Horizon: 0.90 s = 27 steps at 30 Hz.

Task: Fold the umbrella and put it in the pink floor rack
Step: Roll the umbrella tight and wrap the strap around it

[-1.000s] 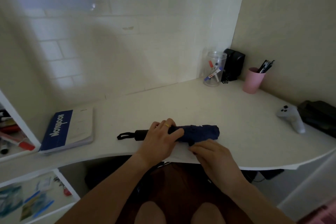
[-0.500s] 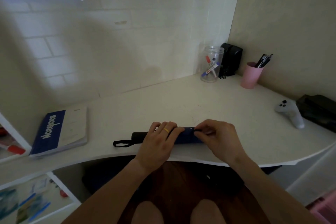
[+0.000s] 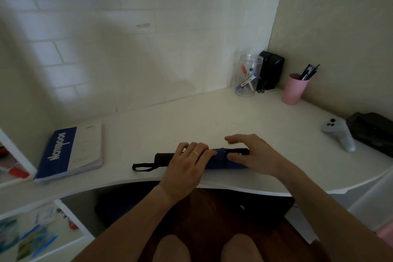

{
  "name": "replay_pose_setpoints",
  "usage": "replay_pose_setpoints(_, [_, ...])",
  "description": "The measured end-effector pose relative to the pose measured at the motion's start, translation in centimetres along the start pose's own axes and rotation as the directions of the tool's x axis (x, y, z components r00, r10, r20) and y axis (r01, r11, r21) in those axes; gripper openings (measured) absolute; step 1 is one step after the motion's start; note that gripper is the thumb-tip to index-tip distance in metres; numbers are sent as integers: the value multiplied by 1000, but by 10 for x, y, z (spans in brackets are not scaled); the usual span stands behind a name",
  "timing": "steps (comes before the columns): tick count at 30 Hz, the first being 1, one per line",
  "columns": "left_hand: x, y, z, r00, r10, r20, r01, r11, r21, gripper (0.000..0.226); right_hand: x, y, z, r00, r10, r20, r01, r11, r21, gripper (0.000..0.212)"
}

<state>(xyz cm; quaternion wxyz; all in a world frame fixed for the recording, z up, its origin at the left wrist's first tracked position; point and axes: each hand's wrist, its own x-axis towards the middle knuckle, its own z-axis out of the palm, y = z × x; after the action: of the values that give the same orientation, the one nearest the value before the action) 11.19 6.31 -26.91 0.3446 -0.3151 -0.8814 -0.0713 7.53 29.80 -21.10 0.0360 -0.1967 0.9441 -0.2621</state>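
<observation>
A white desk (image 3: 191, 121) fills the corner, and the folded dark blue umbrella (image 3: 221, 160) lies flat near its front edge, its black handle and wrist loop (image 3: 142, 167) pointing left. The left hand (image 3: 187, 164) lies over the umbrella's middle with its fingers curled on the cloth, holding it down. The right hand (image 3: 255, 155) rests on the right end, fingers stretched out loose, thumb against the cloth. A notebook (image 3: 70, 153) lies to the left, a pink cup (image 3: 294, 89) at the back right.
</observation>
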Motion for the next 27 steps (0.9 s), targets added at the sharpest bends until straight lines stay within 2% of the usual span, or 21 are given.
replay_pose_setpoints(2, [-1, 1, -1, 1000, 5, -12, -5, 1000, 17, 36, 5, 2, -8, 977, -19, 212, -18, 985, 173, 34])
replay_pose_setpoints(3, [-1, 1, -1, 1000, 9, -22, -8, 1000, 29, 34, 6, 4, -11, 967, -25, 254, -40, 968, 247, 29])
replay_pose_setpoints(7, [2, 5, -4, 999, 18, -45, -13, 994, 104, 30, 10, 9, -13, 980, -61, 190, -22, 914, 406, 21])
replay_pose_setpoints(9, [13, 6, -7, 999, -35, 24, 30, 987, 158, 34, 12, 6, -13, 989, -84, 120, 26, 905, 424, 19])
replay_pose_setpoints(11, [33, 6, -11, 982, -117, 151, 86, 976, 198, 35, 16, -5, -16, 989, -136, 56, 109, 933, 344, 20])
replay_pose_setpoints(13, [51, 2, -14, 937, -228, 263, 184, 966, 183, 29, 19, -21, -23, 972, -225, -74, 234, 961, 145, 22])
replay_pose_setpoints(15, [63, -3, -19, 870, -401, 287, 405, 913, 47, 27, 18, -31, -28, 880, -298, -370, 281, 954, -99, 28])
replay_pose_setpoints(16, [67, -5, -21, 824, -505, 256, 534, 844, -54, 28, 13, -36, -29, 796, -277, -539, 245, 960, -132, 35])
replay_pose_setpoints(17, [71, -8, -26, 762, -608, 221, 645, 745, -173, 30, 6, -43, -29, 716, -191, -672, 204, 977, -61, 41])
replay_pose_setpoints(18, [77, -8, -32, 693, -690, 208, 715, 621, -321, 32, -4, -50, -23, 679, -64, -731, 178, 981, 79, 46])
replay_pose_setpoints(19, [86, -6, -37, 622, -748, 231, 743, 473, -473, 34, -13, -56, -13, 685, 36, -728, 164, 965, 203, 46])
replay_pose_setpoints(20, [95, -5, -47, 560, -784, 269, 728, 309, -612, 34, -21, -66, 0, 713, 52, -699, 177, 952, 251, 46])
replay_pose_setpoints(21, [103, -3, -57, 504, -801, 322, 676, 134, -725, 33, -26, -78, 12, 749, 8, -663, 192, 954, 229, 46])
replay_pose_setpoints(22, [110, 1, -67, 457, -800, 388, 606, -39, -795, 31, -31, -89, 24, 774, -47, -631, 208, 961, 184, 48])
replay_pose_setpoints(24, [122, 10, -89, 415, -757, 504, 435, -322, -841, 26, -34, -106, 38, 765, -130, -631, 223, 972, 71, 53])
replay_pose_setpoints(25, [125, 13, -98, 409, -736, 540, 369, -408, -835, 24, -33, -112, 40, 752, -143, -643, 197, 980, 12, 54])
replay_pose_setpoints(27, [126, 21, -111, 408, -719, 562, 316, -466, -826, 21, -34, -120, 35, 754, -134, -644, 131, 990, -52, 56])
